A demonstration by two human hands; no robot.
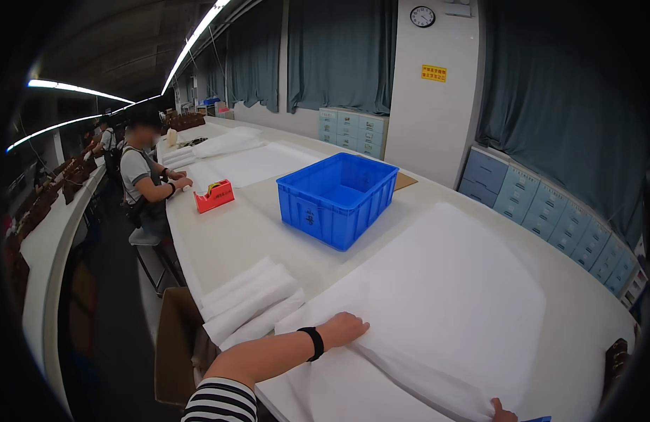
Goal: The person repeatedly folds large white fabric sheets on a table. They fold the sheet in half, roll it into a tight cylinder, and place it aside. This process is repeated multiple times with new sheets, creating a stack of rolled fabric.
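A large, thin white sheet (444, 302) lies spread over the table in front of me, and its near edge is folded into a long ridge. My left hand (342, 329), with a black band on the wrist, is closed on the left end of that folded edge. At the lower right, my right hand (504, 411) is cut off by the picture's rim; its thumb and part of a finger press on the other end of the fold. More white sheet (346, 390) lies nearer my body. Left of my forearm rests a stack of folded white sheets (251, 299).
An empty blue plastic bin (325, 221) stands beyond the sheet. Farther left is a red tape dispenser (216, 198). A co-worker (145, 176) works at the table's left side. An open cardboard box (171, 344) stands below the table edge. Pale blue drawer cabinets (543, 211) line the wall.
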